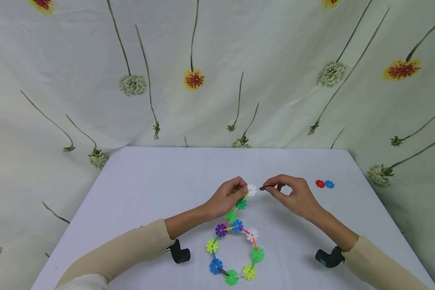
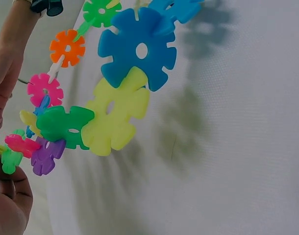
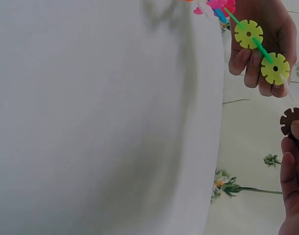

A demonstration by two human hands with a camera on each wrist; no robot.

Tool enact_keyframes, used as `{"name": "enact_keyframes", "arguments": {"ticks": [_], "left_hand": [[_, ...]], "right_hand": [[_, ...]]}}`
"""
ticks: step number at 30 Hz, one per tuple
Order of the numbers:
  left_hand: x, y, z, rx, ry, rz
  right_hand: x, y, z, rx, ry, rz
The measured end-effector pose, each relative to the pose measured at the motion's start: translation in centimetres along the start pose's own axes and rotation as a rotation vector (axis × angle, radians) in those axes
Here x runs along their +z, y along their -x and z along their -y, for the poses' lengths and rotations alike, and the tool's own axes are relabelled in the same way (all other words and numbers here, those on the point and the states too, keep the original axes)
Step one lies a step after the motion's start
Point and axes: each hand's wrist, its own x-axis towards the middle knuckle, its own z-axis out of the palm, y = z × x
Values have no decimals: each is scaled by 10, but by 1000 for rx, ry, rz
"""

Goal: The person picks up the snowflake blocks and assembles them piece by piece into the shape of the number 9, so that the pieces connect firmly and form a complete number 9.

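In the head view, my left hand (image 1: 225,196) pinches the upper end of a chain of notched plastic flower discs, beside its white disc (image 1: 251,190). Below, the chain runs through green discs (image 1: 241,204) into a ring of colored discs (image 1: 221,230) over the table. My right hand (image 1: 291,193) pinches a brown notched disc (image 1: 264,188) between thumb and fingers, a short gap from the white disc. In the right wrist view the brown disc (image 3: 292,118) faces the camera, apart from the chain's yellow-green discs (image 3: 275,68). Fingers partly hide where the left hand grips.
A red disc (image 1: 320,184) and a blue disc (image 1: 329,184) lie side by side on the white table (image 1: 159,173), right of the right hand. A flower-printed cloth (image 1: 217,48) hangs behind the table. Black wrist devices (image 1: 180,253) sit under both forearms.
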Motion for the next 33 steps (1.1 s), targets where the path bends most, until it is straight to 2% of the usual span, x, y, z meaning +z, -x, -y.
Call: {"name": "enact_keyframes", "arguments": {"ticks": [5, 12, 20, 27, 33], "left_hand": [[1, 0, 0, -13, 12, -2], [4, 0, -4, 3, 25, 12], [6, 1, -4, 13, 37, 1], [8, -1, -2, -20, 57, 19], [8, -2, 2, -4, 25, 32]], "right_hand": [[4, 0, 8, -41, 20, 1], [7, 1, 12, -96, 65, -27], [12, 1, 15, -242, 171, -96], [17, 2, 11, -240, 149, -129], [20, 6, 9, -226, 121, -131]]}}
